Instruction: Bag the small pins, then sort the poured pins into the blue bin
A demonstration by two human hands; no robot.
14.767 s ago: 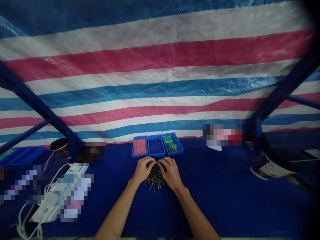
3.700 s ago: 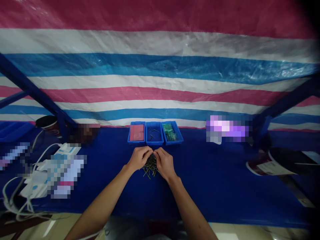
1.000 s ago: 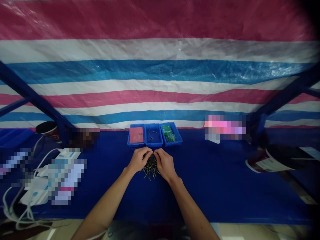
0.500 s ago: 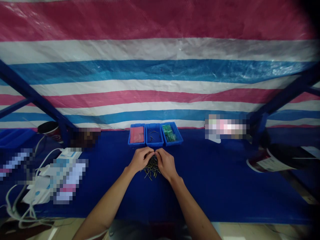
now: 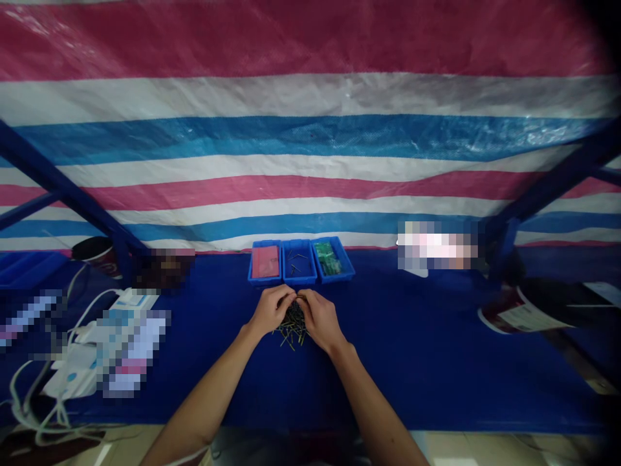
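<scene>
My left hand [image 5: 272, 309] and my right hand [image 5: 320, 315] meet at the fingertips over a loose pile of long thin screws [image 5: 293, 333]. Both are closed in a pinch. A thin dark piece that looks like a screw shows at the right fingertips; what the left fingers pinch is too small to make out. Just beyond the hands stand three blue bins in a row. Pink packets lie in the left bin [image 5: 251, 275], a few loose screws in the middle bin [image 5: 299, 280], and green packets in the right bin [image 5: 338, 278].
A white power strip [image 5: 72, 369] with cables lies on the blue table [image 5: 412, 362] at left, beside blurred-out items. Dark tubs stand at the far left [image 5: 104, 259] and right [image 5: 504, 315]. A striped tarp [image 5: 310, 136] hangs behind, between blue frame posts.
Over the last second both hands stay over the pile, with only small fingertip shifts. Compared with the oldest frame, the view has tilted down, showing the table's front edge.
</scene>
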